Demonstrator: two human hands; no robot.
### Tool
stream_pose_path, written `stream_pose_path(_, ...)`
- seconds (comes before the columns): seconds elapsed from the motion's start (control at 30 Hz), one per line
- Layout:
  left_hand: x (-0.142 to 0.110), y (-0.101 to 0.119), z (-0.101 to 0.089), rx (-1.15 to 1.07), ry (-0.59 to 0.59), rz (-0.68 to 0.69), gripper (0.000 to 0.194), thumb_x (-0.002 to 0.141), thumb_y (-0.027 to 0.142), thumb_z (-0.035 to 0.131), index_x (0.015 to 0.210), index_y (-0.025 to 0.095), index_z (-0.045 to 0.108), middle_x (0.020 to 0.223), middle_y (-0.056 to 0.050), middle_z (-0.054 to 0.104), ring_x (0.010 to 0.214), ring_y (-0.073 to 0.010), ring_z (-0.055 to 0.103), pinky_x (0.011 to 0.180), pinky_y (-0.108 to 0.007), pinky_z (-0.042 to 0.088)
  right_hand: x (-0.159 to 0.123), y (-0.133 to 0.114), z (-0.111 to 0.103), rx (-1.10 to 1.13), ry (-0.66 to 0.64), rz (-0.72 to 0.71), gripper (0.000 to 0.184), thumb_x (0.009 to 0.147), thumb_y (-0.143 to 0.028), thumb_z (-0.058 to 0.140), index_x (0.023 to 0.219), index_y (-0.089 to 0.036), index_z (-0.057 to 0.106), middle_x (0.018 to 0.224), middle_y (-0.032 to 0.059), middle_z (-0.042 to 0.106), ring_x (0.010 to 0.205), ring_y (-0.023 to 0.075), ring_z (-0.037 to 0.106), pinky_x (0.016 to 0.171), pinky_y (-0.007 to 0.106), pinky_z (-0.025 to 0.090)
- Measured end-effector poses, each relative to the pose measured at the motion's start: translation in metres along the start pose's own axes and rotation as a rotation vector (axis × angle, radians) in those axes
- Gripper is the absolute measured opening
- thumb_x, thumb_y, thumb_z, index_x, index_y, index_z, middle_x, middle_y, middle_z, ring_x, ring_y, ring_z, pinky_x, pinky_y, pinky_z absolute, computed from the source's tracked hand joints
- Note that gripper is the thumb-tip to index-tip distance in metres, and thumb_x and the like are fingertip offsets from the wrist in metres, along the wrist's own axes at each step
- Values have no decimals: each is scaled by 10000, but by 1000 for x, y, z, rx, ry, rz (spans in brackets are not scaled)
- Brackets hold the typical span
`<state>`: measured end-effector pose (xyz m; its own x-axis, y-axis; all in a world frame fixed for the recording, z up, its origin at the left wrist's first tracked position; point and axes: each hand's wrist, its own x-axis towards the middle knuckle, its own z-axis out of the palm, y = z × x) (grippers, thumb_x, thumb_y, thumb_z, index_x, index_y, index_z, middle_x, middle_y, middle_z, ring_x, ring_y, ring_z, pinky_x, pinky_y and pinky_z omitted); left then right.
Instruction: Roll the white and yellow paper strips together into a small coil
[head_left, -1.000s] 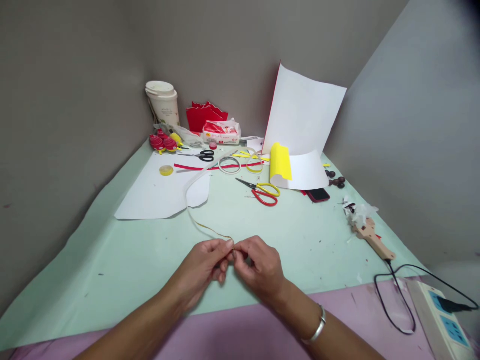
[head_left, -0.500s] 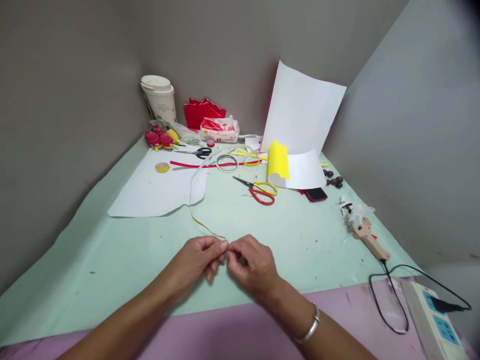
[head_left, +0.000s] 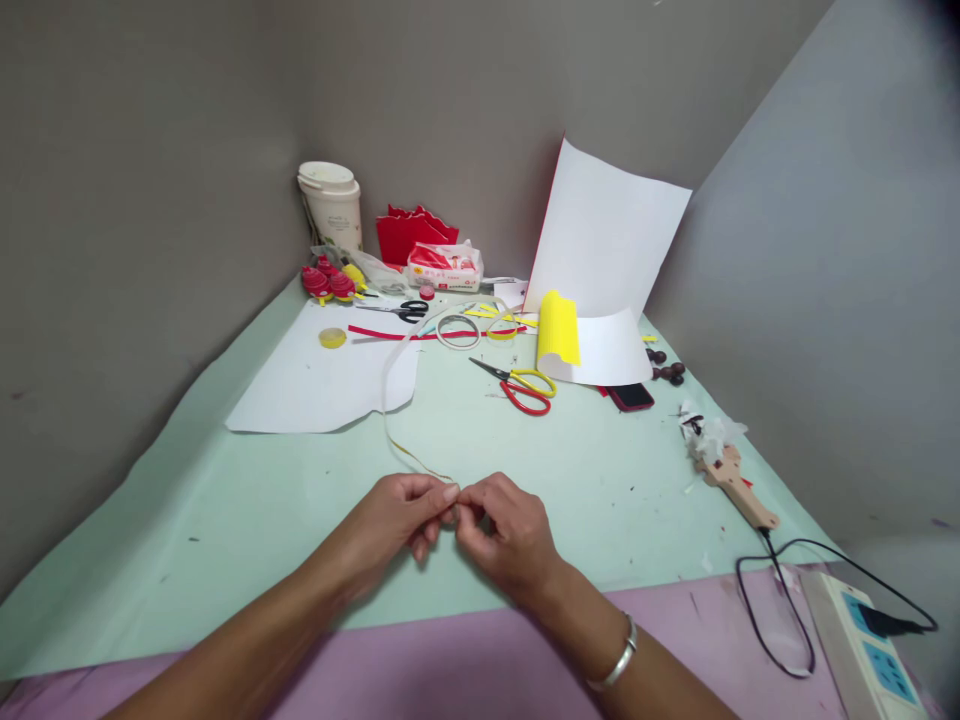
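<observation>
A thin yellowish-white strip (head_left: 385, 400) curves from the far part of the table down to my fingers, and its near part looks narrow and golden. Thumb and fingers of my left hand (head_left: 405, 515) pinch this strip close to its near end. Right against it, my right hand (head_left: 510, 530) has its thumb and forefinger pressed together at the same spot; the tip between the fingers is hidden. Beyond the hands lie scissors (head_left: 517, 386) with one yellow and one red handle.
White paper (head_left: 322, 385), a yellow tape roll (head_left: 332, 338), black scissors (head_left: 409, 311) and a red strip (head_left: 367, 332) lie at the back left. Yellow corrugated paper (head_left: 558, 330), a phone (head_left: 630, 397), a glue gun (head_left: 739, 485) and a power strip (head_left: 862, 640) are on the right.
Both hands stay together on the strip with hardly any movement. The whole view has shifted slightly, so the far objects sit a little lower and further right.
</observation>
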<state>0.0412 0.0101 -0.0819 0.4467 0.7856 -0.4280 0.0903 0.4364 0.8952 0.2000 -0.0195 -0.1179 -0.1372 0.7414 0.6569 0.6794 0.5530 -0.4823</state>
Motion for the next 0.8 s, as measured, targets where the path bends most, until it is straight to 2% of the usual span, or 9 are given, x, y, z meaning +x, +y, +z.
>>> stream_pose_path(0.33,2,-6,0,-50,23,40,397,797,512,620,657,144,572,509,48,481,441,-71,400,447,-207,325,2,-1,0,28,12,11,99,840,-131,560,780,-187,614,651,7,610,592,114,550,529,216,417)
stream_pose_path(0.8,-3,-5,3,-48,22,52,413,786,526,625,640,144,571,519,42,473,444,-73,389,447,-212,303,2,-2,2,59,21,-11,135,813,-93,514,767,-191,594,638,-4,567,550,105,519,499,203,399)
